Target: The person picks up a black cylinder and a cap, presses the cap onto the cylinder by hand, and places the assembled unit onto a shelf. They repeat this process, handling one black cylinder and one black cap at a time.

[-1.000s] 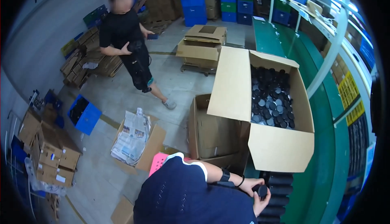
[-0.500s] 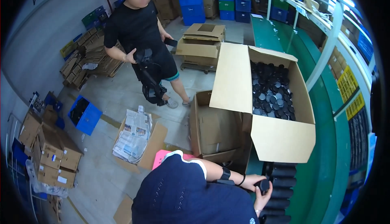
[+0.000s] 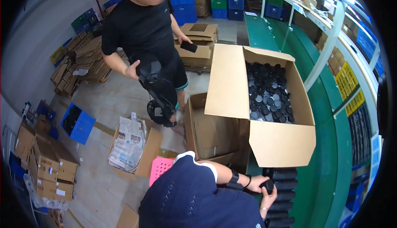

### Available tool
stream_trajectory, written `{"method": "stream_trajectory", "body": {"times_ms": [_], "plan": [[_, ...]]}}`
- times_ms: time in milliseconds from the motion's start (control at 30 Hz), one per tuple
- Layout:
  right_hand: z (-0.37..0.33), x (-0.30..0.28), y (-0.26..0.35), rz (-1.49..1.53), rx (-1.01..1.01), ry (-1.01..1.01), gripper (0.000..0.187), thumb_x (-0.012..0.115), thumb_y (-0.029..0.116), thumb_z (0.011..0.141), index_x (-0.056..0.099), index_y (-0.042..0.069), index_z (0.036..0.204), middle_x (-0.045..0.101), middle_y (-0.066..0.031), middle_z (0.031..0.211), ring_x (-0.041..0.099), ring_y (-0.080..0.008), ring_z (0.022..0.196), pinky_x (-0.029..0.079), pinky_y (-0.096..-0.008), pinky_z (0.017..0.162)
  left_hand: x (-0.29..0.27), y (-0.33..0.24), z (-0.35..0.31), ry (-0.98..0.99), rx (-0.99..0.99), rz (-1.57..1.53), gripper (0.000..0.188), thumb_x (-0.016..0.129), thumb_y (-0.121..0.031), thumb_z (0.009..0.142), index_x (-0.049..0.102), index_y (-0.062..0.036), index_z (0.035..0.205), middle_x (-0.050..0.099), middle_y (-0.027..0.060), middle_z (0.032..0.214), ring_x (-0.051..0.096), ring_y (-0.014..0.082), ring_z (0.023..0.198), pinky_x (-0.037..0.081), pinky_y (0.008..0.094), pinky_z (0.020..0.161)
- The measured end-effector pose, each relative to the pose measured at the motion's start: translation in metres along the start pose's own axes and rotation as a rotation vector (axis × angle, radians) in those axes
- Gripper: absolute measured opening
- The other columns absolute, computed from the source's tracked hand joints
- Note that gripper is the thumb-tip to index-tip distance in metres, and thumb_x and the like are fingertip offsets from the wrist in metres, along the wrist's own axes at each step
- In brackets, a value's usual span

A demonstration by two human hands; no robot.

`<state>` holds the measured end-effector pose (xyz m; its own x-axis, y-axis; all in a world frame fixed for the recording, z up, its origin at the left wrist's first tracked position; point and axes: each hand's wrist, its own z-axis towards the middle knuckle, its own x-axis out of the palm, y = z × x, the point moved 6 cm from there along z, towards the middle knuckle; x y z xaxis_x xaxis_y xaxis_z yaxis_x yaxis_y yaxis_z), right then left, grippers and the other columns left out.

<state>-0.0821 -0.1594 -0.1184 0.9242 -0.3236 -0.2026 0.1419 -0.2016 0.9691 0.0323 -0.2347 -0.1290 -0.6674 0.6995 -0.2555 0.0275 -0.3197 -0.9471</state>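
Observation:
My left hand (image 3: 258, 182) is closed on a black round lid (image 3: 269, 185), its fingers at the lid's left edge. My right hand (image 3: 269, 199) grips the same lid from below and right. Whether the lid sits on a container cannot be told. Beside my hands lies a row of black cylinders (image 3: 284, 185), side by side along the green bench (image 3: 308, 178). Just beyond stands an open carton (image 3: 282, 139) with a heap of black round lids (image 3: 269, 93) inside, some showing a greyish face.
Another open carton (image 3: 215, 135) stands left of the lids, by a pink perforated crate (image 3: 160, 169). A carton with newspapers (image 3: 128, 141) sits on the floor. A co-worker (image 3: 144, 34) holds a black strapped bag and a dark phone. White shelf posts (image 3: 331, 34) rise at right.
The whole view has shifted slightly. The co-worker has come closer, with the bag and phone. My hands remain on the lid, with only slight movement.

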Motion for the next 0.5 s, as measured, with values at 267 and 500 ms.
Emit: {"method": "stream_trajectory", "body": {"times_ms": [267, 500], "plan": [[-0.032, -0.001, 0.003, 0.019, -0.168, -0.026, 0.052, 0.076, 0.006, 0.078, 0.052, -0.002, 0.124, 0.055, -0.0128, 0.120, 0.053, -0.0239, 0.116, 0.041, -0.0361, 0.102, 0.011, 0.009, -0.014, 0.249, -0.146, -0.544, 0.061, 0.084, -0.011, 0.062, 0.051, -0.0019, 0.113, 0.059, 0.0087, 0.105, 0.055, 0.0161, 0.106, 0.047, 0.0337, 0.091], [-0.017, 0.023, 0.054, 0.003, -0.127, 0.000, 0.063, 0.071, 0.001, 0.076, 0.049, 0.001, 0.135, 0.054, -0.0127, 0.131, 0.053, -0.0213, 0.120, 0.042, -0.0361, 0.103, -0.028, -0.052, -0.008, 0.067, 0.086, 0.134, 0.058, 0.073, -0.019, 0.075, 0.052, -0.0033, 0.128, 0.059, 0.0181, 0.121, 0.058, 0.0320, 0.112, 0.048, 0.0398, 0.094]]}}
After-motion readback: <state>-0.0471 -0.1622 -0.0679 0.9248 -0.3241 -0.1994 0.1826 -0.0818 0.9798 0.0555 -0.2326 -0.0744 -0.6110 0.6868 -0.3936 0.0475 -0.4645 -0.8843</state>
